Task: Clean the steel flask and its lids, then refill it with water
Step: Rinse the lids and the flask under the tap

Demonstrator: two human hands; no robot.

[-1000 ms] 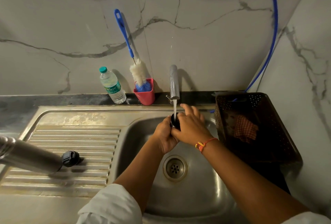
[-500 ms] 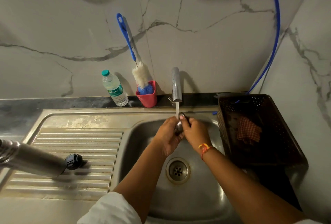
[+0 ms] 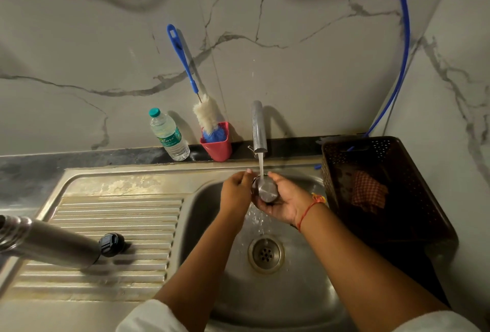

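A small steel lid [image 3: 266, 191] sits under the running tap [image 3: 259, 130], over the sink basin [image 3: 297, 292]. My right hand [image 3: 285, 203] cups it from below and the right, fingers curled round it. My left hand [image 3: 236, 193] grips its left rim with the fingertips. Water falls onto the lid and splashes down toward the drain [image 3: 266, 253]. The steel flask [image 3: 50, 245] lies on its side on the ribbed drainboard [image 3: 119, 215], at the left. A black inner lid [image 3: 112, 244] lies at its mouth.
A blue-handled bottle brush [image 3: 204, 114] stands in a red cup [image 3: 217, 147] by the wall, next to a plastic water bottle [image 3: 169, 135]. A dark perforated basket [image 3: 381, 188] with a checked cloth [image 3: 368, 193] stands right of the basin. A blue hose [image 3: 404, 48] runs down the wall.
My right hand has turned palm up under the lid, so the lid's steel face now shows. Both hands stay under the water stream.
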